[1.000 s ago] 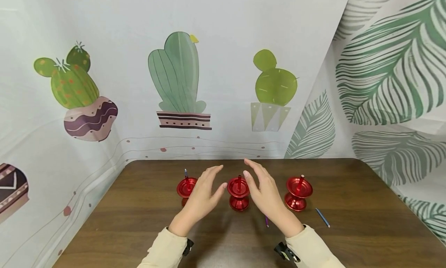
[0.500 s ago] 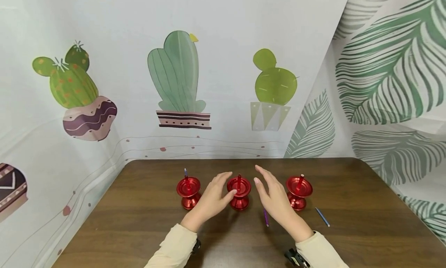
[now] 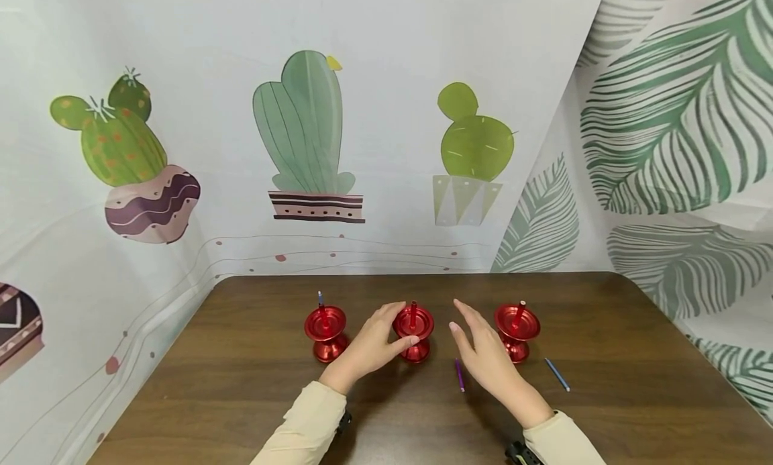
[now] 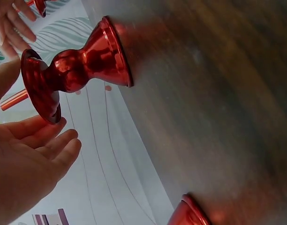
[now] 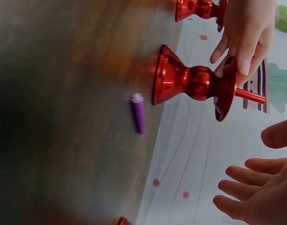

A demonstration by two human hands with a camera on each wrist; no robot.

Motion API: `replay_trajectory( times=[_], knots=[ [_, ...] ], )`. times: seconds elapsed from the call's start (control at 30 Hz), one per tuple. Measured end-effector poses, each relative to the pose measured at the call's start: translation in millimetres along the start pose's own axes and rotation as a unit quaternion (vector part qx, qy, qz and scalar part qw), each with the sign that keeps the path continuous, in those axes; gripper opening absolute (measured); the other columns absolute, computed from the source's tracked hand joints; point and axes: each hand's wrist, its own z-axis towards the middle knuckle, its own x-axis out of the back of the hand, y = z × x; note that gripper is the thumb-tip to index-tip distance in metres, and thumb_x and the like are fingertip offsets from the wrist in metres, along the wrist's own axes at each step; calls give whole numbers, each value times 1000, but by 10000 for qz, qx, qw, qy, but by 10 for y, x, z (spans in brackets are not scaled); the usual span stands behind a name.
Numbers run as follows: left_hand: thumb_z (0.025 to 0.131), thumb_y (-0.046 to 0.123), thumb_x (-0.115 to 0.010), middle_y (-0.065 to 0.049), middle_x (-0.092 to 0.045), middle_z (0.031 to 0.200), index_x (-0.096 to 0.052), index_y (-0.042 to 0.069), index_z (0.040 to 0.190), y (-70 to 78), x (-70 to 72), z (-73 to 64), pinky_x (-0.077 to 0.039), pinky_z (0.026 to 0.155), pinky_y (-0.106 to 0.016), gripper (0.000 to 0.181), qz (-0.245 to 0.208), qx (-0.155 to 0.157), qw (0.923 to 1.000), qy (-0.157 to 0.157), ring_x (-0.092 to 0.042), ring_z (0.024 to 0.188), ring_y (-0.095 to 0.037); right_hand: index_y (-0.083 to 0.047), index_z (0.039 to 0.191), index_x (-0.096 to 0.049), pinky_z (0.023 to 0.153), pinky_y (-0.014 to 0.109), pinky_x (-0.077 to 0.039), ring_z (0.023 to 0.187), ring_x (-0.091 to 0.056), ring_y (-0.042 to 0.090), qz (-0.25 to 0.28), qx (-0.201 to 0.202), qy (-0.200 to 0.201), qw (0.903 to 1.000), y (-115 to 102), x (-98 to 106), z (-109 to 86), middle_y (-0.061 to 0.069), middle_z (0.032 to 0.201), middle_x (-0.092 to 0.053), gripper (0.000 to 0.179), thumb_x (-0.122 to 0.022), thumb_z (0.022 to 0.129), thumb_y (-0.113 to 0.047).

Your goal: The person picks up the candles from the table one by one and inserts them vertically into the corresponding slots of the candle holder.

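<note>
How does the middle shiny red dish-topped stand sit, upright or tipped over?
Upright: the shiny red middle stand has its flared base on the brown wooden table, central post up.

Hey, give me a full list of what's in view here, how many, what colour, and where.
Holders: 3, red, standing in a row on the table
Blue sticks: 2, blue, one upright in the left holder, one lying right of the right holder
Purple stick: 1, purple, lying between the middle and right holders, nearer the person
Table: 1, brown, under everything
Backdrop: 1, white with cactus and leaf prints, behind
Left hand: 1, bare, at the middle holder, contact unclear
Right hand: 1, bare, near the right holder
Sleeves: 2, cream, both arms
</note>
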Motion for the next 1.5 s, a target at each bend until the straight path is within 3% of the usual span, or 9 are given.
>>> replay_trajectory(
  times=[0.4, 0.67, 0.87, 1.1, 1.27, 1.5],
  knots=[
    [78, 40, -64, -10, -46, 125, -40, 2, 129, 1, 12, 46, -40, 91, -37, 68, -299, 320, 9990, -106, -46, 113, -23, 5, 127, -42, 94, 56, -27, 121, -33, 40, -836, -277, -820, 9927, 79, -68, -97, 24, 129, -41, 50, -57, 86, -20],
    [78, 38, -65, -11, -48, 122, -42, 0, 127, 26, 38, 64, -41, 90, -36, 66, -112, 257, 9996, -60, -48, 110, -22, 8, 127, -40, 97, 56, -24, 122, -29, 43, -991, -638, -1530, 9812, 94, -77, -120, 27, 131, -38, 55, -57, 86, -23],
    [77, 37, -66, -11, -49, 121, -42, 0, 126, 37, 44, 68, -41, 90, -36, 65, -129, 227, 9996, -58, -48, 109, -22, 10, 127, -39, 97, 57, -22, 123, -26, 46, -1112, -1054, -1996, 9678, 86, -72, -151, 29, 132, -35, 58, -58, 85, -25],
    [77, 36, -66, -10, -49, 121, -43, 0, 126, 33, 40, 63, -41, 90, -35, 65, -144, 254, 9996, -39, -48, 109, -21, 12, 123, -43, 96, 57, -23, 121, -26, 50, -1480, -1276, -2645, 9444, 66, -63, -186, 32, 132, -32, 60, -62, 81, -27],
    [77, 36, -66, -10, -48, 121, -42, 0, 126, 31, 38, 58, -42, 90, -35, 65, -179, 285, 9994, -59, -48, 109, -22, 11, 117, -48, 95, 57, -26, 118, -31, 48, -1689, -1194, -2706, 9402, 37, -50, -194, 32, 129, -36, 58, -68, 76, -25],
    [77, 37, -66, -10, -48, 121, -42, 1, 126, 19, 31, 61, -42, 89, -35, 65, -150, 296, 9994, -67, -48, 109, -21, 3, 96, -56, 89, 54, -35, 109, -45, 44, -1751, -867, -2407, 9507, 14, -72, -193, 30, 119, -46, 35, -71, 73, -18]
  ],
)
